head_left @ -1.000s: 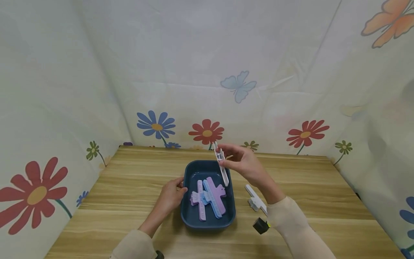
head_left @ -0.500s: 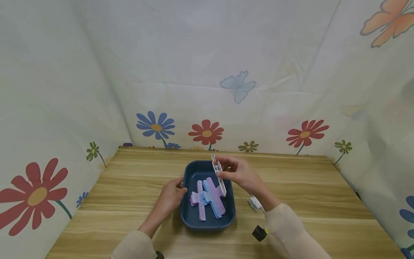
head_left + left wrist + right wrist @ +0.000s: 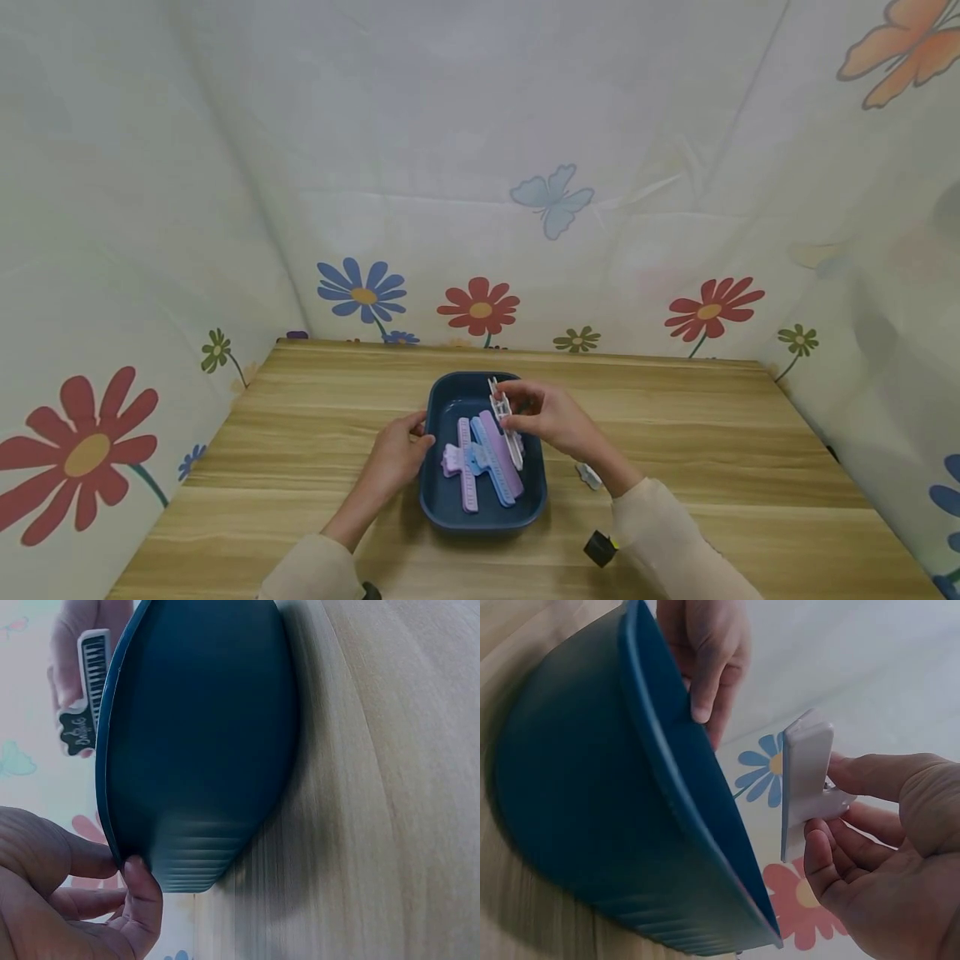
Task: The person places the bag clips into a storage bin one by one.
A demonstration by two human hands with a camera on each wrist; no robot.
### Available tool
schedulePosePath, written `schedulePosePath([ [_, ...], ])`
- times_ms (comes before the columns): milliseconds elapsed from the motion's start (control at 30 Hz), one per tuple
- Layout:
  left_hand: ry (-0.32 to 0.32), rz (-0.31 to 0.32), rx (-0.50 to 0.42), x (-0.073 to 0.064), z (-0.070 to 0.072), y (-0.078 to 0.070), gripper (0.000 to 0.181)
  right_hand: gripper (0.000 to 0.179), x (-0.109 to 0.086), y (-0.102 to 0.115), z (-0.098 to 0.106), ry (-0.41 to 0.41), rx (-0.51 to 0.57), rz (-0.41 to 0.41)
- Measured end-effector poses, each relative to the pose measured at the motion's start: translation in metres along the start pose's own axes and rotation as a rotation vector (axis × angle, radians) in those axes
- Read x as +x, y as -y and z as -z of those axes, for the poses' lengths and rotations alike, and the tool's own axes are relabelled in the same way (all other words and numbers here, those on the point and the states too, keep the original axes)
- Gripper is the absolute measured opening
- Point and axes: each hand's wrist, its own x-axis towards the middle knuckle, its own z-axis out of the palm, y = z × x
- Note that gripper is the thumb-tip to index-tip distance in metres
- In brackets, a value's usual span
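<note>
A dark blue plastic bin [image 3: 483, 518] stands on the table. My left hand [image 3: 397, 454] pinches its left rim between thumb and fingers. Between the thumb and fingers of my right hand [image 3: 551, 421] is a white clip [image 3: 806, 787], held over the bin's right side. The left wrist view shows dark ruler-like marks and a dark lettered tab on this clip [image 3: 94, 671]. Inside the bin lie a pale purple clip [image 3: 467, 483], a light blue clip [image 3: 497, 482] and another purple clip [image 3: 510, 475], partly hidden behind the white one.
Another white clip [image 3: 588, 476] lies on the wooden table [image 3: 720, 467] right of the bin, mostly hidden under my right forearm. A small black block [image 3: 600, 548] is by the right sleeve. A flower-printed cloth [image 3: 420, 217] hangs behind the table.
My right hand has come down with the white clip, from above the bin's far right rim to lower over the purple clip. The left hand and bin stay in place.
</note>
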Motion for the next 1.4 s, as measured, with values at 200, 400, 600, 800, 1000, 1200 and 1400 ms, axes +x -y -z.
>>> schedulePosePath([
  [200,0.004,0.01,0.001,0.0,0.001,-0.002,0.041,0.046,0.001,-0.003,-0.003,0.005,-0.082,0.022],
  [400,0.01,0.013,0.008,0.001,0.001,-0.002,0.041,0.045,0.002,-0.004,-0.005,0.016,-0.107,0.029],
  [600,0.011,0.0,0.003,0.0,0.0,-0.002,0.041,0.047,0.002,-0.005,-0.007,0.033,-0.098,0.023],
  [800,0.006,-0.009,0.0,0.0,0.001,-0.004,0.04,0.046,0.002,-0.008,-0.009,0.048,-0.113,0.001],
  [1000,0.0,-0.029,0.001,0.0,0.002,-0.003,0.04,0.042,0.001,-0.009,-0.009,0.055,-0.113,-0.019],
  [1200,-0.01,-0.033,0.015,0.0,0.001,0.0,0.04,0.042,0.0,-0.011,-0.011,0.056,-0.107,-0.014],
  [1400,-0.003,-0.018,0.013,0.0,0.001,0.0,0.04,0.042,0.0,-0.011,-0.013,0.069,-0.104,-0.001],
])
